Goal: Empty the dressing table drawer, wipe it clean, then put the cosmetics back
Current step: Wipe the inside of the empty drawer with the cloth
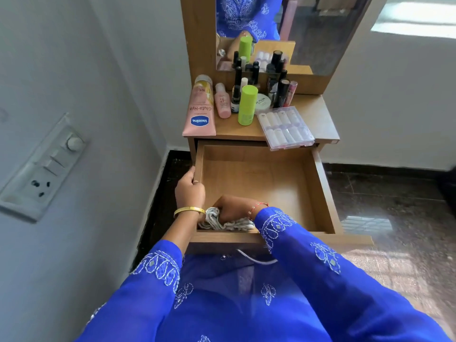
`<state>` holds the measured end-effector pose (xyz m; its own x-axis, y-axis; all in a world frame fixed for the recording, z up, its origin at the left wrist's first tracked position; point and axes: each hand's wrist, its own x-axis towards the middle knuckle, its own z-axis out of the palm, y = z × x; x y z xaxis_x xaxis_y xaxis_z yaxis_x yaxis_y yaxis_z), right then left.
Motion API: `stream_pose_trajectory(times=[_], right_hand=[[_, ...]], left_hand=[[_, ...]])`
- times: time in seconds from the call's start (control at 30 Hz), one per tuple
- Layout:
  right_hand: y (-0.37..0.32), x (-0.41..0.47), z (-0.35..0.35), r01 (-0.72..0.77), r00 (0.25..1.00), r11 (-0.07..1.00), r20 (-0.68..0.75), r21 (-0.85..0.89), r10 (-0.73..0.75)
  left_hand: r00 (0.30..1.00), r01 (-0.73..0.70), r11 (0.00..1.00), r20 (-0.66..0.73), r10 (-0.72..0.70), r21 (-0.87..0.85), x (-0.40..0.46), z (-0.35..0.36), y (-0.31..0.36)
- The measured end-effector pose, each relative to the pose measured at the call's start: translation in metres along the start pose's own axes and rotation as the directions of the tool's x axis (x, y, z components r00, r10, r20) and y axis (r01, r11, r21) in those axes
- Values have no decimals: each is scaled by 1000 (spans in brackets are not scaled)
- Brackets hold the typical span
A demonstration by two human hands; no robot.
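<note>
The wooden drawer [318, 183] stands pulled out, its inside bare apart from a white cloth [223, 224] bunched in the near left corner. My right hand [230, 208] presses down on that cloth, fingers closed on it. My left hand [188, 190] grips the drawer's left wall. On the dressing table top [311, 114] lie the cosmetics: a pink Vaseline tube [200, 112], a small pink bottle [222, 101], a green bottle [246, 104], a white jar [262, 101], several dark bottles and lipsticks [281, 91], and a clear case of nail tips [285, 127].
A mirror [283, 28] rises behind the table top. A white wall with a switchboard [42, 169] is close on the left. Dark polished floor [385, 206] lies to the right. The clear case overhangs the table's front edge above the drawer.
</note>
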<state>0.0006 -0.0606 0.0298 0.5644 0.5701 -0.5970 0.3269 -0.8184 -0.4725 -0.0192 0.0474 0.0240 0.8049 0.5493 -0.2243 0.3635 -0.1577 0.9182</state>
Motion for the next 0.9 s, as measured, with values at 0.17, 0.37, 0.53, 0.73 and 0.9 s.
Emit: stream_pose_trajectory(times=[0.17, 0.37, 0.53, 0.73, 0.9], right_hand=[[52, -35, -21, -238, 967, 957, 48, -167, 249], [103, -73, -25, -422, 904, 893, -2, -156, 427], [68, -56, -14, -256, 966, 957, -54, -135, 251], [18, -21, 0, -48, 998, 998, -50, -51, 46], [42, -45, -16, -140, 989, 974, 15, -177, 145]], left_hand=[[928, -373, 879, 109, 357, 296, -16, 13, 4], [747, -637, 668, 522, 411, 386, -24, 32, 2], [786, -572, 732, 503, 360, 371, -23, 28, 2], [846, -502, 779, 402, 351, 376, -21, 21, 3], [878, -457, 788, 350, 326, 413, -20, 18, 1]])
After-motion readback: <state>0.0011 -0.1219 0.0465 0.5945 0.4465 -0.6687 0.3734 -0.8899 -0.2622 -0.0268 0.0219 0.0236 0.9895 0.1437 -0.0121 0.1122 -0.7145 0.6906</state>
